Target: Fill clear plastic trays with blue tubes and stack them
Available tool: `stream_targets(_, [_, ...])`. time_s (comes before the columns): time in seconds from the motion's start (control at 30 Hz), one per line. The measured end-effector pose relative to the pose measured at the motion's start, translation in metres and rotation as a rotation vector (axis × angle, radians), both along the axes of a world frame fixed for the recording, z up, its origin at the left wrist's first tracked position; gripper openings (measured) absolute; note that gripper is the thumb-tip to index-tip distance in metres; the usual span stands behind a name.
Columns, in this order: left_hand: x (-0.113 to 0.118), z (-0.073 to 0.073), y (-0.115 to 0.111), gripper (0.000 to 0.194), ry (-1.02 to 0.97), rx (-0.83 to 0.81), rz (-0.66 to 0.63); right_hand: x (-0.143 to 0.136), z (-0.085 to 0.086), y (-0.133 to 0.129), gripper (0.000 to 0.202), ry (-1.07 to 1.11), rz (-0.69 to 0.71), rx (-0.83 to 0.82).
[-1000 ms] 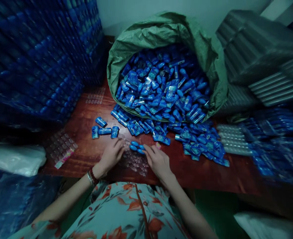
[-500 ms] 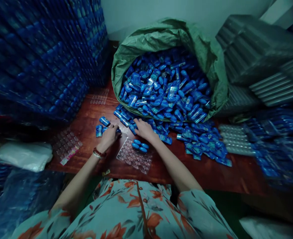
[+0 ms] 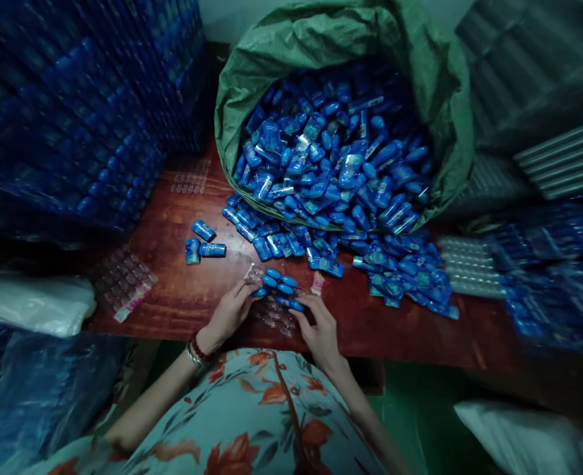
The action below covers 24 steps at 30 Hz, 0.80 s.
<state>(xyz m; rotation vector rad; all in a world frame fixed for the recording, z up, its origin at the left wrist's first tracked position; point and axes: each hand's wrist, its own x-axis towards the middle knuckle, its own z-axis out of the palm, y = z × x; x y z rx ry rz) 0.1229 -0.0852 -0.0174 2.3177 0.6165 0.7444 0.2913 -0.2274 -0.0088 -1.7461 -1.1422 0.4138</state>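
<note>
A clear plastic blister tray lies on the red-brown table right in front of me. Several small blue capsule-shaped items sit in its far pockets. My left hand is at the tray's left side, its fingertips on a blue item. My right hand is at the tray's right side, fingertips on another blue item. A green woven sack lies open behind, spilling blue packets onto the table.
Three loose blue packets lie left of the spill. Another clear tray lies at the left beside a white bag. Stacks of filled blue trays rise at the left; grey tray stacks and more trays stand at the right.
Both hands pulled back from the loose packets near the sack to the tray. More blue items now sit in the tray than a second ago.
</note>
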Motion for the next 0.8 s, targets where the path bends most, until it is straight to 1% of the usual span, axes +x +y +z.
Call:
stream_targets(0.07, [0.003,-0.004,0.004,0.02,0.06,0.064,-0.045,-0.005,-0.012,0.003,0.014,-0.133,0.003,0.048])
stream_targets(0.13, [0.003,-0.004,0.005,0.021,0.111,0.119,-0.096,-0.002,-0.016,0.004,0.02,-0.287,0.072,0.01])
stream_targets(0.17, [0.003,-0.003,0.004,0.023,0.135,0.15,-0.124,0.001,-0.014,0.005,0.023,-0.377,0.121,-0.037])
stream_targets(0.23, [0.003,0.003,0.002,0.024,0.192,0.208,-0.185,0.007,-0.005,0.008,0.028,-0.563,0.221,-0.163])
stream_targets(0.3, [0.005,0.011,0.0,0.023,0.282,0.239,-0.248,0.009,0.009,0.014,0.029,-0.708,0.318,-0.294])
stream_targets(0.4, [0.012,0.019,-0.002,0.02,0.392,0.227,-0.294,0.005,0.029,0.03,0.024,-0.83,0.441,-0.422])
stream_targets(0.47, [0.015,0.018,-0.003,0.021,0.395,0.213,-0.274,0.0,0.036,0.04,0.019,-0.867,0.489,-0.467])
stream_targets(0.53, [0.015,0.015,-0.005,0.023,0.352,0.247,-0.235,-0.004,0.039,0.046,0.017,-0.884,0.515,-0.497])
stream_targets(0.6, [0.011,0.012,-0.006,0.023,0.273,0.311,-0.187,-0.006,0.036,0.046,0.016,-0.896,0.514,-0.497])
stream_targets(0.67, [0.006,0.011,-0.004,0.022,0.171,0.32,-0.134,-0.004,0.032,0.04,0.016,-0.889,0.487,-0.44])
stream_targets(0.73, [0.005,0.013,0.004,0.02,0.081,0.214,-0.049,0.0,0.029,0.033,0.021,-0.84,0.411,-0.337])
stream_targets(0.8, [0.01,0.016,0.02,0.02,0.037,0.057,0.077,0.01,0.028,0.031,0.026,-0.752,0.291,-0.256])
